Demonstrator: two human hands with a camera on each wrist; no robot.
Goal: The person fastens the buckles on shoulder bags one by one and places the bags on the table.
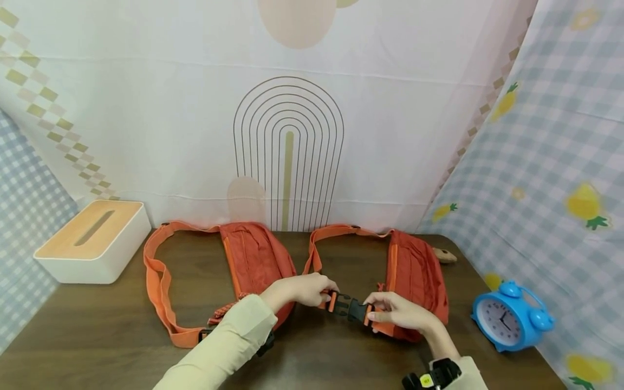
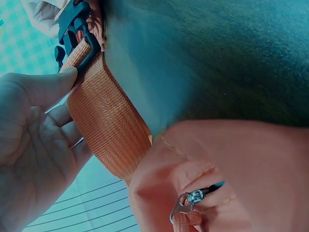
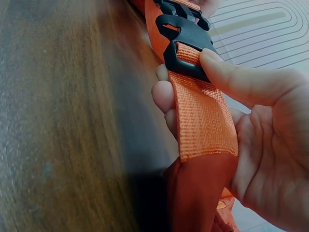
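Head view, from left to right: a white tissue box with a wood-toned lid (image 1: 90, 230) sits at the left edge of a dark wooden table (image 1: 331, 357). Next, left of centre, lies an orange waist bag (image 1: 258, 252), its strap (image 1: 160, 281) looped out to its left. A sleeved forearm crosses this bag's lower part.

Just below the middle of the frame, the left hand (image 1: 304, 290) pinches the strap end at the prong half (image 1: 339, 303) of a black buckle. Immediately right of it is the socket half (image 1: 359, 311), pinched by the right hand (image 1: 402, 311). The hands are apart, with the buckle between them. Part of the prongs shows outside the socket; whether their tips are inside, I cannot tell.

Both wrist views show a thumb pressed at the buckle's edge, with fingers on the far side of the webbing. A silver zipper pull (image 2: 195, 195) shows low in the left wrist view.

Right of centre, behind the right hand, lies a second orange bag (image 1: 421, 271), its strap arching leftward. A small tan object (image 1: 444, 255) peeks out behind it. At lower right stands a blue twin-bell alarm clock (image 1: 512, 317).
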